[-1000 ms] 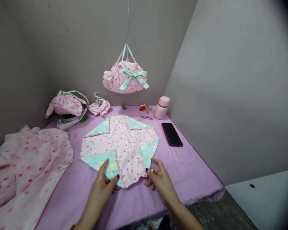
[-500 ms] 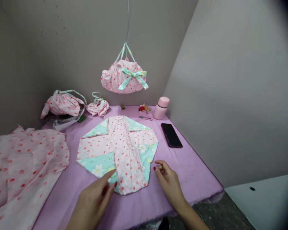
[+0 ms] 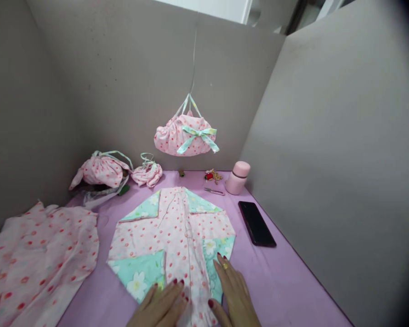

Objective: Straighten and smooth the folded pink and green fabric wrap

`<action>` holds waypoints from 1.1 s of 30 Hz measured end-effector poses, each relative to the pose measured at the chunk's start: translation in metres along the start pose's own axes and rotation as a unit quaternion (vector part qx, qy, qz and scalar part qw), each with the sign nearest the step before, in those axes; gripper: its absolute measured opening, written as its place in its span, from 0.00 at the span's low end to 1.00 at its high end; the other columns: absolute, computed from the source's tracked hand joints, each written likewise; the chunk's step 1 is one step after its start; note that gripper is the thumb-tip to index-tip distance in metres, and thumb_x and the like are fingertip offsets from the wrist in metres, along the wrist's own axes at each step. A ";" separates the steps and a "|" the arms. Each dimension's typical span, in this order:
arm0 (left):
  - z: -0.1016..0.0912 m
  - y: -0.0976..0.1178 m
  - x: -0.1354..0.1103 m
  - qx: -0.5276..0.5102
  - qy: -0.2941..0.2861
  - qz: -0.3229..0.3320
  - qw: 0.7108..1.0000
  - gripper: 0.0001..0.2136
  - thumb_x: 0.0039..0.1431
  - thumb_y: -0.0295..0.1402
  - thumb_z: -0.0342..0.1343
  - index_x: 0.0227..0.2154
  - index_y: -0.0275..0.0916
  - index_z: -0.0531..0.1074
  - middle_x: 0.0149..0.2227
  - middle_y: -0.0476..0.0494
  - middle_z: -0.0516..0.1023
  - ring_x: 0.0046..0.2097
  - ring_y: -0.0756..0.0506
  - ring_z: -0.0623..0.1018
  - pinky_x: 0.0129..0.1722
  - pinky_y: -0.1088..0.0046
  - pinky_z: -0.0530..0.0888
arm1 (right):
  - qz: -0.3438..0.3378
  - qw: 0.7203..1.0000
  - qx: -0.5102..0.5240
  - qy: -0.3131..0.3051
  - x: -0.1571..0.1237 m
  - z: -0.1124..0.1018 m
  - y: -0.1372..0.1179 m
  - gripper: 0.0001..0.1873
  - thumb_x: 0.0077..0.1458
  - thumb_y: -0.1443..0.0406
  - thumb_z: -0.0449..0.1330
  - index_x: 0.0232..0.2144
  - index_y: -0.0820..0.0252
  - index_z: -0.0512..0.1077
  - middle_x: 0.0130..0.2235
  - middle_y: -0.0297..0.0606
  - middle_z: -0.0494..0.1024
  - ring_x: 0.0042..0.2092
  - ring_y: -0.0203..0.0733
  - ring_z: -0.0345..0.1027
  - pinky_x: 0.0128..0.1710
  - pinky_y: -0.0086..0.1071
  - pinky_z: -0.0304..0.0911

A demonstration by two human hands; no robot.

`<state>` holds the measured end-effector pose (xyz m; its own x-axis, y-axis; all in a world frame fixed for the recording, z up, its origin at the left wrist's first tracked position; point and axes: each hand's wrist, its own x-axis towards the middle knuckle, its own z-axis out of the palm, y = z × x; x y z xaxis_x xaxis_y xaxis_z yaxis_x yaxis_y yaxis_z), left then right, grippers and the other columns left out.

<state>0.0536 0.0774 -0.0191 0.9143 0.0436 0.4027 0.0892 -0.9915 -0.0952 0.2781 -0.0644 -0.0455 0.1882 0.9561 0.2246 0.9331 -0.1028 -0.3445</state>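
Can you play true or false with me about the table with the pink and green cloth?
1. Both hands lie flat on the folded pink-and-mint flowered cloth. True: the left hand and right hand press its near edge.
2. The black flat phone lies on the cloth. False: it lies on the purple table cover, to the right of the cloth.
3. A pink gathered fabric bag with a mint bow hangs above the table. True.
4. The small pink round flask lies tipped over. False: it stands upright near the back wall.
5. The right hand holds scissors. False: it holds nothing.
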 end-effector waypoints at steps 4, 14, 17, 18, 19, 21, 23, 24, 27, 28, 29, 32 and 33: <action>0.004 -0.015 0.000 0.067 -0.005 -0.162 0.985 0.37 0.56 0.49 0.45 0.61 0.39 0.34 0.54 0.35 0.65 0.51 0.35 0.71 0.40 0.57 0.74 | 0.028 0.999 -0.020 -0.011 0.017 -0.002 0.002 0.41 0.58 0.60 0.49 0.61 0.47 0.22 0.64 0.40 0.42 0.61 0.58 0.45 0.52 0.58 0.54; 0.014 -0.025 -0.008 0.043 -0.063 -0.212 0.974 0.29 0.59 0.44 0.44 0.60 0.43 0.41 0.58 0.38 0.59 0.55 0.34 0.67 0.43 0.52 0.73 | 0.066 0.983 0.016 -0.169 0.046 -0.029 -0.015 0.33 0.60 0.56 0.45 0.63 0.52 0.35 0.64 0.37 0.39 0.64 0.52 0.35 0.58 0.58 0.38; 0.010 -0.028 0.000 0.007 -0.107 -0.267 0.958 0.26 0.60 0.43 0.41 0.59 0.41 0.46 0.60 0.38 0.55 0.59 0.34 0.61 0.48 0.45 0.68 | 0.052 0.988 0.012 -0.148 0.054 -0.028 -0.015 0.32 0.60 0.55 0.43 0.63 0.53 0.36 0.64 0.37 0.39 0.65 0.51 0.32 0.59 0.58 0.35; 0.009 -0.028 0.002 -0.007 -0.123 -0.279 0.952 0.26 0.60 0.44 0.41 0.59 0.39 0.47 0.60 0.38 0.55 0.59 0.34 0.60 0.49 0.43 0.66 | 0.041 0.988 0.010 -0.149 0.056 -0.026 -0.015 0.32 0.60 0.54 0.43 0.63 0.53 0.38 0.64 0.37 0.40 0.65 0.51 0.33 0.59 0.58 0.35; 0.008 -0.028 0.004 -0.025 -0.139 -0.288 0.947 0.27 0.60 0.45 0.41 0.58 0.38 0.49 0.60 0.38 0.55 0.60 0.34 0.59 0.51 0.41 0.65 | 0.032 0.988 0.008 -0.153 0.058 -0.023 -0.014 0.32 0.60 0.53 0.43 0.63 0.54 0.39 0.64 0.37 0.41 0.64 0.51 0.33 0.59 0.58 0.36; 0.007 -0.030 0.005 -0.069 -0.160 -0.304 0.937 0.27 0.60 0.46 0.40 0.58 0.38 0.50 0.61 0.38 0.55 0.61 0.34 0.58 0.53 0.41 0.62 | 0.019 0.986 0.002 -0.164 0.059 -0.018 -0.014 0.32 0.60 0.52 0.43 0.63 0.55 0.41 0.64 0.38 0.41 0.64 0.51 0.35 0.59 0.57 0.37; 0.005 -0.035 0.005 -0.110 -0.152 -0.337 0.923 0.24 0.62 0.41 0.37 0.58 0.38 0.50 0.61 0.39 0.55 0.61 0.37 0.57 0.55 0.43 0.60 | 0.016 0.986 -0.010 -0.168 0.059 -0.015 -0.013 0.33 0.60 0.51 0.42 0.63 0.56 0.42 0.64 0.38 0.41 0.64 0.51 0.34 0.59 0.57 0.37; 0.003 -0.040 0.005 -0.124 -0.137 -0.359 0.915 0.22 0.62 0.38 0.36 0.58 0.38 0.51 0.61 0.38 0.56 0.61 0.38 0.58 0.56 0.44 0.59 | 0.016 0.986 -0.017 -0.167 0.058 -0.014 -0.013 0.32 0.60 0.51 0.41 0.63 0.57 0.42 0.64 0.38 0.41 0.64 0.50 0.34 0.59 0.56 0.37; -0.007 -0.063 0.003 -0.156 -0.102 -0.403 0.896 0.17 0.61 0.34 0.40 0.51 0.41 0.63 0.54 0.36 0.67 0.56 0.37 0.66 0.54 0.47 0.59 | 0.015 0.987 -0.033 -0.159 0.056 -0.014 -0.014 0.32 0.61 0.51 0.40 0.63 0.57 0.42 0.64 0.38 0.42 0.64 0.50 0.35 0.59 0.56 0.38; -0.010 -0.071 0.002 -0.167 -0.108 -0.400 0.895 0.14 0.60 0.35 0.43 0.47 0.42 0.67 0.50 0.38 0.71 0.52 0.38 0.69 0.52 0.50 0.62 | 0.016 0.987 -0.036 -0.154 0.055 -0.013 -0.014 0.32 0.61 0.51 0.40 0.63 0.57 0.42 0.64 0.38 0.42 0.64 0.50 0.36 0.59 0.56 0.39; -0.013 -0.080 0.002 -0.177 -0.113 -0.397 0.893 0.13 0.59 0.37 0.46 0.44 0.43 0.68 0.46 0.39 0.73 0.49 0.39 0.71 0.49 0.55 0.65 | 0.017 0.988 -0.038 -0.147 0.054 -0.012 -0.014 0.32 0.61 0.51 0.39 0.63 0.57 0.42 0.64 0.38 0.43 0.64 0.49 0.36 0.59 0.55 0.40; -0.018 -0.097 0.000 -0.203 -0.131 -0.391 0.888 0.11 0.56 0.41 0.50 0.38 0.44 0.70 0.37 0.45 0.74 0.41 0.42 0.73 0.41 0.64 0.68 | 0.016 0.991 -0.042 -0.129 0.053 -0.008 -0.012 0.30 0.62 0.53 0.39 0.63 0.56 0.44 0.64 0.39 0.45 0.64 0.50 0.38 0.58 0.56 0.42; -0.019 -0.099 0.001 -0.209 -0.136 -0.391 0.886 0.10 0.55 0.42 0.51 0.37 0.44 0.70 0.35 0.46 0.75 0.39 0.43 0.73 0.39 0.66 0.67 | 0.014 0.991 -0.044 -0.124 0.053 -0.007 -0.011 0.30 0.62 0.53 0.40 0.63 0.56 0.45 0.64 0.39 0.46 0.64 0.50 0.38 0.58 0.56 0.42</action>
<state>0.0380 0.1734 0.0074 0.7035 0.7094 -0.0428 0.6356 -0.6012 0.4843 0.2799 -0.0147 -0.0236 0.1428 0.9896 -0.0193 0.9536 -0.1428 -0.2650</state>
